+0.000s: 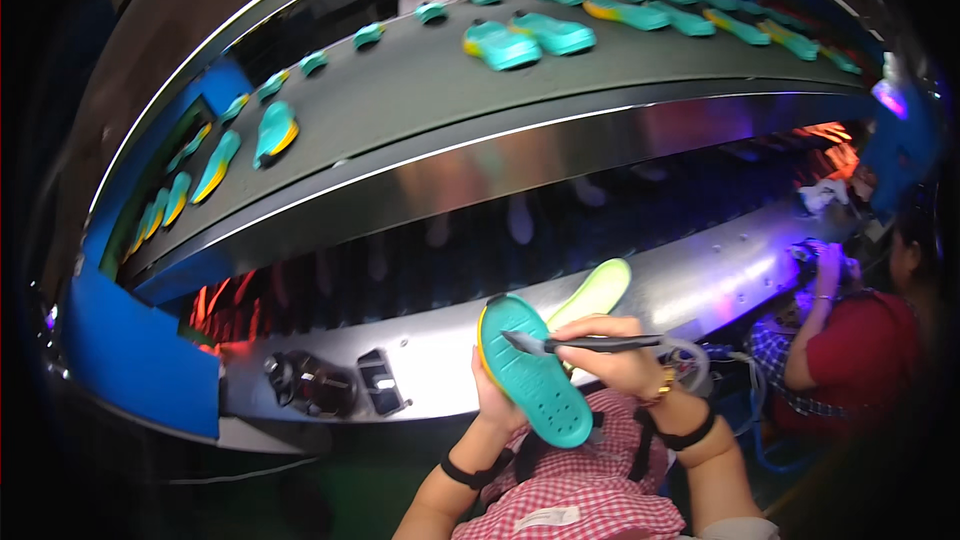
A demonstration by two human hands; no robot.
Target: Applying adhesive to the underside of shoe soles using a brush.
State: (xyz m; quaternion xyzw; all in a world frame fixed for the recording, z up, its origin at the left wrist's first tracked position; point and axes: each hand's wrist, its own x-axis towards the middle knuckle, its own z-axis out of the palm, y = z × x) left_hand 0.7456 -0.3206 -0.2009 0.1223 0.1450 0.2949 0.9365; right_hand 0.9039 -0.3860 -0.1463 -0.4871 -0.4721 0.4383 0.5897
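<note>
My left hand (493,398) is closed around the side of a teal shoe sole (540,380) with a yellow edge, tilted up in front of my checked apron. Small holes dot its lower end, and grooves cross its upper part. Between the fingers of my right hand (618,358) is a slim dark-handled brush (612,344); its tip meets or hovers just over the sole's upper part, I cannot tell which. Just behind that hand, a pale yellow-green insole-shaped piece (598,292) lies at the metal ledge, its lower end hidden.
A dark belt (390,100) carries several teal-and-yellow soles beyond the metal ledge (440,360). Under it runs a dark opening with orange glow at both ends. On the ledge stand a dark rounded container (318,387) and a black tray (381,382). A co-worker in red (865,350) sits at right.
</note>
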